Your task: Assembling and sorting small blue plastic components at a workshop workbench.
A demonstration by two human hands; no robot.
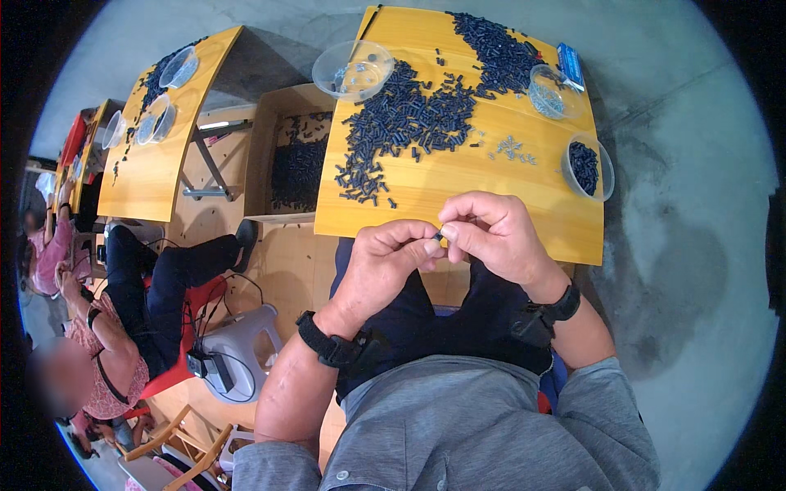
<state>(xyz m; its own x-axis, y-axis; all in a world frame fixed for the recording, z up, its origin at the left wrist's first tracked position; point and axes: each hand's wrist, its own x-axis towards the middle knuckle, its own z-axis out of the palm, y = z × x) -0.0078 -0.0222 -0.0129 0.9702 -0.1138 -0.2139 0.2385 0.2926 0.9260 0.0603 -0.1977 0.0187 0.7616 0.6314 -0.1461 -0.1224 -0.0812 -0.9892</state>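
Note:
Just off the near edge of the yellow table [458, 196], my two hands meet over my lap. My left hand [391, 255] pinches a small black piece [438, 236] between thumb and forefinger. From the other side, my right hand [495, 237] has its thumb and fingertips closed at the same piece. Whether a screw is also between the fingers is too small to tell. Beyond the hands lies a large pile of short black tubular parts [417, 119]. Small silvery screws [514, 149] are scattered to its right.
A clear bowl [352, 69] stands at the table's far left. On the right are a bowl of small metal parts [550, 92], a blue box [571, 67] and a tub of black pieces [584, 168]. A cardboard box [260, 164] adjoins the left edge. Another person [110, 344] sits left.

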